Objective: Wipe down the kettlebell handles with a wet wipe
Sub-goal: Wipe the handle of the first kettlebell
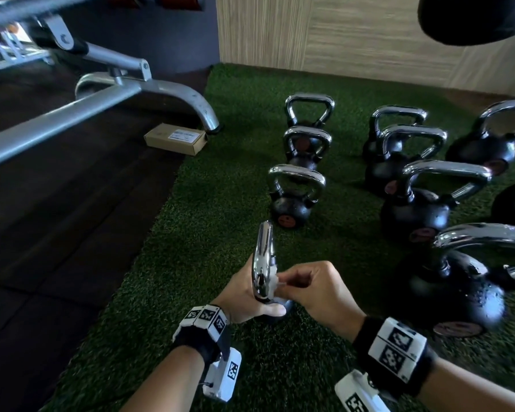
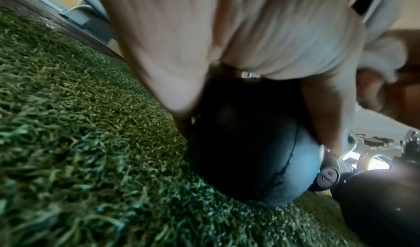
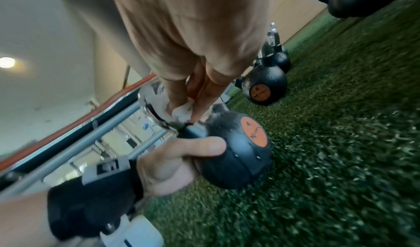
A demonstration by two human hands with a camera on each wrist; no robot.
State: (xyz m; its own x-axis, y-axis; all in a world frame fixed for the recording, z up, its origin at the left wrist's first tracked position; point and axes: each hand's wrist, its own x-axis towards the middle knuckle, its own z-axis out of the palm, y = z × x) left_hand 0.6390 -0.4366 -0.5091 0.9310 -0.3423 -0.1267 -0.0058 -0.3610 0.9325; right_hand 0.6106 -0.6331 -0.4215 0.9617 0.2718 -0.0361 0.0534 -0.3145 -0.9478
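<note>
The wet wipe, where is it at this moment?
The wipe is pinched in the right hand, pressed against the lower handle of the nearest kettlebell, bottom centre of the head view.

The held kettlebell (image 1: 263, 263) stands on the turf (image 1: 220, 203), nearest; other kettlebells (image 1: 298, 194) stand behind and right; cardboard box (image 1: 175, 138) far left.

Left hand (image 1: 244, 295): bare, forearm unsleeved. Left wristband (image 1: 202, 337): black, topped by a row of white blocks printed with black square marker codes. Left wrist camera (image 1: 223, 376): white housing slung under the wrist, one black code on its side.

Right hand (image 1: 315, 292): bare. Right wristband (image 1: 396, 352): black, two white code blocks. Right wrist camera (image 1: 360, 396): white, coded.
</note>
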